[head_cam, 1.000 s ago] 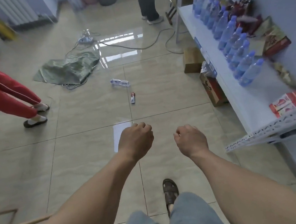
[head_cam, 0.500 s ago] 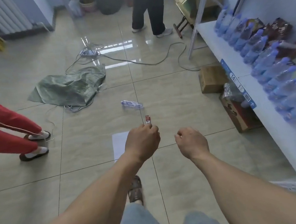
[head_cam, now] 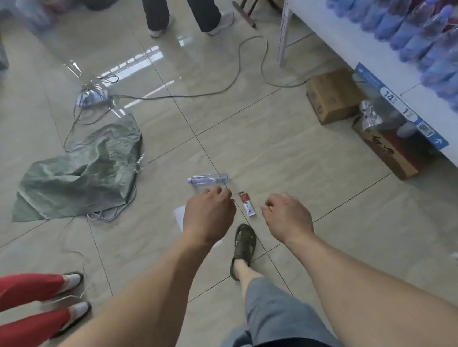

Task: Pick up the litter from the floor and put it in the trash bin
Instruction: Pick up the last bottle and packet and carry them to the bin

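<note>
Both of your hands are empty above the floor litter; no trash bin is in view.

Your left hand [head_cam: 208, 217] and right hand [head_cam: 289, 218] hang with fingers loosely curled, holding nothing. Taking the red-and-white sachet [head_cam: 246, 203] as landmark: it lies flat on the tile between the two hands as seen, apart from both. The clear plastic bottle [head_cam: 208, 179] lies on its side just beyond the sachet, and a white paper sheet [head_cam: 180, 215] lies left of it, partly hidden under your left hand. Risks, as judged: a thin flat sachet may slip a pinch on glossy tile; the bottle may roll if nudged. The cable [head_cam: 240, 68] beyond the sachet could catch your sandalled foot [head_cam: 243, 246], which stands just short of it.
</note>
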